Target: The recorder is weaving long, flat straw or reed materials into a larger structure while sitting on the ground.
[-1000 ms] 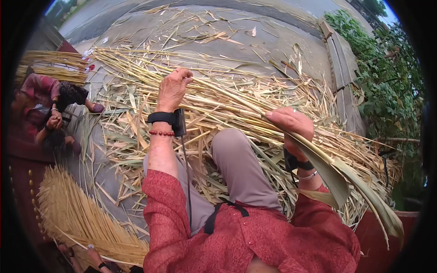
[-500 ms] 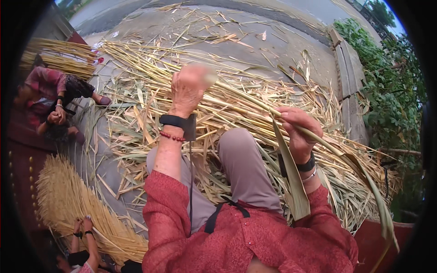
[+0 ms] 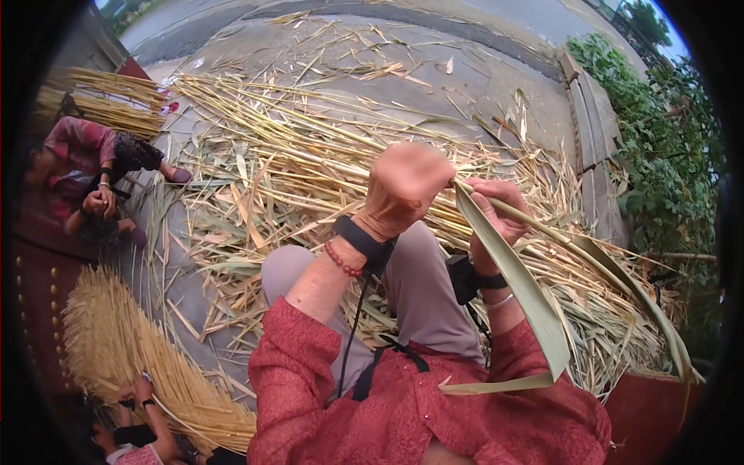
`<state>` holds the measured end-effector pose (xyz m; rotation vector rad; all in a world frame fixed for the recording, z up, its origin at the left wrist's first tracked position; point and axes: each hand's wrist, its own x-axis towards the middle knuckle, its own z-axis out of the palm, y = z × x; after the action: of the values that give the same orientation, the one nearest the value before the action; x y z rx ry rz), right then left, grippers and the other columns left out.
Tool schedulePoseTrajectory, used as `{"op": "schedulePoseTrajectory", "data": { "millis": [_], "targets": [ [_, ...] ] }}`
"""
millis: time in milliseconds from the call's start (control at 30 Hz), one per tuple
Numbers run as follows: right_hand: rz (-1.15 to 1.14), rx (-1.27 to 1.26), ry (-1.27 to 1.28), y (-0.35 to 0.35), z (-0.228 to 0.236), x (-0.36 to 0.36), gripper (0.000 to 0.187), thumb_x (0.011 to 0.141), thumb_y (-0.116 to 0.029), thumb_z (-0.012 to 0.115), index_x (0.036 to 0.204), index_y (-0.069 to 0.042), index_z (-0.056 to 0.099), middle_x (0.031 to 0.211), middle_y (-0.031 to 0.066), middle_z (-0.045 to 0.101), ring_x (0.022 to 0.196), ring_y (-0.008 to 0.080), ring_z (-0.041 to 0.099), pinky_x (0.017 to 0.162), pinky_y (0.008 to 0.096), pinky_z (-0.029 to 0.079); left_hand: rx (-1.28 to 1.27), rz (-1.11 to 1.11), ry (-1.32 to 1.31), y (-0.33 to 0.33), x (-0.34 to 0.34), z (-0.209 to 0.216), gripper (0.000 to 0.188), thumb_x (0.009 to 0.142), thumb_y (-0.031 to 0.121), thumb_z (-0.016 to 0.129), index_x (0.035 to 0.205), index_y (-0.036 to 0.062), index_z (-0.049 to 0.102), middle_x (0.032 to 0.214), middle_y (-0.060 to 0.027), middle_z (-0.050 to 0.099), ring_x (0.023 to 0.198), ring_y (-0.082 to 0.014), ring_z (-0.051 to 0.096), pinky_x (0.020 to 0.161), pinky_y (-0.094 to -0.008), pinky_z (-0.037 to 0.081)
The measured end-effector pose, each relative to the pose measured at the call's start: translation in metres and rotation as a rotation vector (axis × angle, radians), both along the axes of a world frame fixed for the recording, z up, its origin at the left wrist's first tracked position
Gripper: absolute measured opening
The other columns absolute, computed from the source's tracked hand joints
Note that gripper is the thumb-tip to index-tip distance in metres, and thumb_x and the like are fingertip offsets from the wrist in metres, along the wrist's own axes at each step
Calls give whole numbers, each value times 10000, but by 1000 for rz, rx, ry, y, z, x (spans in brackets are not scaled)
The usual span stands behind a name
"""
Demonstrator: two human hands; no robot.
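A long reed stalk (image 3: 535, 222) with leaves on it runs slantwise in front of me, from the upper left down to the right. My left hand (image 3: 409, 182) is closed around it where a broad green leaf (image 3: 521, 287) branches off; its fingertips are partly hidden. Close beside, my right hand (image 3: 498, 213) grips the same stalk just right of that leaf's base. The broad leaf hangs over my right forearm and folds across my lap at its tip. Past my right hand, the stalk's leafy end (image 3: 655, 318) droops to the lower right.
Reed stalks (image 3: 271, 124) and stripped leaves (image 3: 232, 209) are heaped on the ground ahead. Two people (image 3: 81, 167) (image 3: 151, 434) are at the left, near a fan-shaped bundle of stalks (image 3: 124, 341). A concrete kerb (image 3: 593, 139) and green bushes (image 3: 659, 147) stand at the right.
My left hand has slid right along the reed stalk, close up to my right hand. The broad leaf has swung right and its tip has folded over my lap.
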<state>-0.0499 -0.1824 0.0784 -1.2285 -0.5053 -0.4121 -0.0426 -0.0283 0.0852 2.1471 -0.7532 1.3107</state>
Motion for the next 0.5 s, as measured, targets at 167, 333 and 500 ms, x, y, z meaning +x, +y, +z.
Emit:
{"op": "schedulePoseTrajectory", "data": {
  "millis": [167, 333, 500],
  "targets": [
    [-99, 71, 72, 5, 1, -1, 86, 754, 42, 638, 817, 0, 596, 796, 100, 630, 700, 123, 589, 650, 227, 486, 1, 51, -54, -6, -2, 2, 224, 607, 24, 647, 815, 102, 629, 760, -20, 619, 700, -202, 590, 617, -328, 466],
    [-170, 65, 78, 10, 1, 2, 76, 753, -12, 658, 789, 2, 593, 741, 46, 613, 695, 90, 566, 652, 209, 466, 22, 121, -84, -8, -4, 4, 245, 591, -4, 604, 814, 94, 627, 771, -26, 624, 724, -211, 603, 627, -333, 479],
    [-169, 222, 237, 5, -10, 16, 59, 765, -1, 636, 786, -2, 581, 710, 82, 610, 620, 184, 628, 573, 288, 533, -164, 156, -69, 9, -1, 4, 186, 643, -16, 597, 800, 76, 633, 751, -58, 631, 681, -226, 609, 646, -334, 484]
  ]
}}
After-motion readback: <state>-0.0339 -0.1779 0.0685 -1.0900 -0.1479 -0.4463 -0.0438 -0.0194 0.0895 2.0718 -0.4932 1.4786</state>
